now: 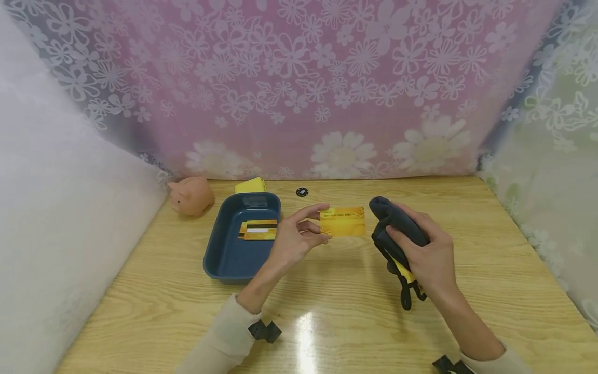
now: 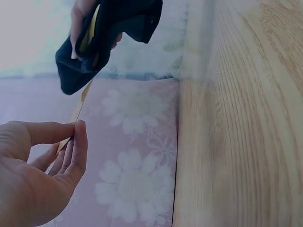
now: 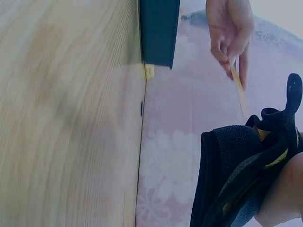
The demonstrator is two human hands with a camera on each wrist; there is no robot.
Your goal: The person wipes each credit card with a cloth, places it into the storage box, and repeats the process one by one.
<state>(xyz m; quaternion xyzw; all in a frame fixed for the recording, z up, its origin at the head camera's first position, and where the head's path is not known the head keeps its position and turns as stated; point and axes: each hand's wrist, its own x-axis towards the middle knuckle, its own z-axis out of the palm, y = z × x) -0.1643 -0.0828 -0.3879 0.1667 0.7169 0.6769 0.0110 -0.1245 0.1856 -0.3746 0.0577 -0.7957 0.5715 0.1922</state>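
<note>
My left hand [image 1: 294, 241] pinches a yellow-orange bank-style card [image 1: 345, 222] by its left end, thumb below and fingers above. The card is held up over the table, its printed face showing in the head view. To its right, my right hand [image 1: 434, 254] grips a dark blue soft cloth pouch [image 1: 402, 226] with black cords [image 1: 405, 298] hanging from it. Something yellow shows inside the folds of the pouch [image 2: 106, 45] in the left wrist view. The card's far end comes close to the pouch [image 3: 232, 161] in the right wrist view; whether they touch I cannot tell.
Left of centre stands a dark blue tray [image 1: 219, 270] with yellow cards [image 1: 259, 230] lying inside, striped side up. Behind it are a yellow object [image 1: 250, 185], a pink piggy bank [image 1: 192, 196] and a black poker chip [image 1: 302, 192]. A floral curtain [image 1: 303, 104] closes off the table's back edge.
</note>
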